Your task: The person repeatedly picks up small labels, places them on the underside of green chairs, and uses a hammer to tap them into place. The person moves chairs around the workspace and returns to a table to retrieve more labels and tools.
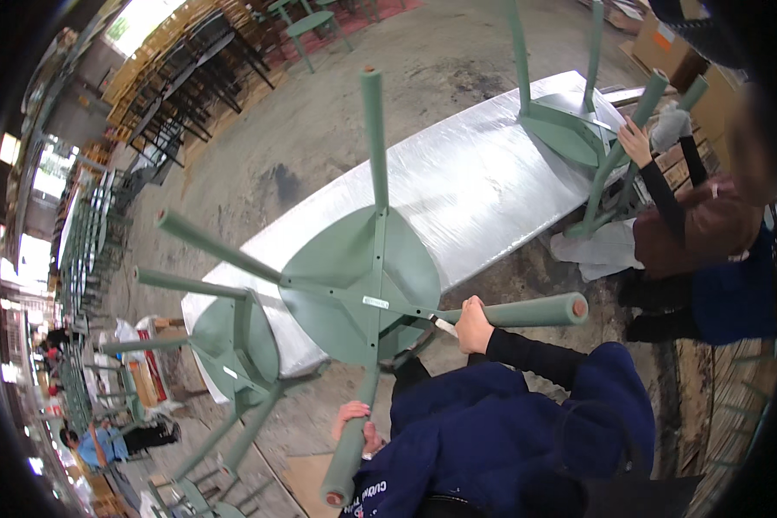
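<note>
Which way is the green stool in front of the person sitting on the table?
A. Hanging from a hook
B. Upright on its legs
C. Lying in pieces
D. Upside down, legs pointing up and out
D: the green stool rests seat-down on the table, each hand gripping a leg.

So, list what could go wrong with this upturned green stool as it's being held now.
1. The stool lies seat-down at the edge of the wrapped table, partly overhanging; it could slip off toward the person.
2. The right hand works a small tool close to the leg it grips; a slip might nick the fingers or paint.
3. A second upturned stool sits close by; swinging legs could knock it.
</note>
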The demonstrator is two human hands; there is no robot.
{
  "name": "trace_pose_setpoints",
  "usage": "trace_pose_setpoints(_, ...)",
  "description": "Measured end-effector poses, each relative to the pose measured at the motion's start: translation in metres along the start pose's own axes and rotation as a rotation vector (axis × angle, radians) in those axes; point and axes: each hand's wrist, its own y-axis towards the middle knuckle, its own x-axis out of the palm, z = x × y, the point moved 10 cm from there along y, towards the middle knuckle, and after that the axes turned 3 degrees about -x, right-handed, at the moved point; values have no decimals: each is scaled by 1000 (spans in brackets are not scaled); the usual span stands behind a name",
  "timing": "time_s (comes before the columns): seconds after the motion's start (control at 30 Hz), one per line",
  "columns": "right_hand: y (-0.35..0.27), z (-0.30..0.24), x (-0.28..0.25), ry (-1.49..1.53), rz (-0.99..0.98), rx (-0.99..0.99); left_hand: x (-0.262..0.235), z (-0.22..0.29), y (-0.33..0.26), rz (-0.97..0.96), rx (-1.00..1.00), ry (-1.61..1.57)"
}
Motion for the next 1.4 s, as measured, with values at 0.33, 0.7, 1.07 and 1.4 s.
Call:
trace_pose_setpoints(0.33, -123, 214, 112, 215, 58, 181, 235, -26, 0, -277, -69, -36)
trace_pose_setpoints(0.7, -133, 105, 180, 366, -51, -146, 314, -135, -40, -520, -206, 461)
trace_pose_setpoints(1.07, -48, -216, -36, 490, -161, -810, 12, -105, -182, -312, -600, 880)
trace_pose_setpoints(1.4, 113, -489, -283, 1312, 818, -827, -385, -28, -343, 1060, -841, 584)
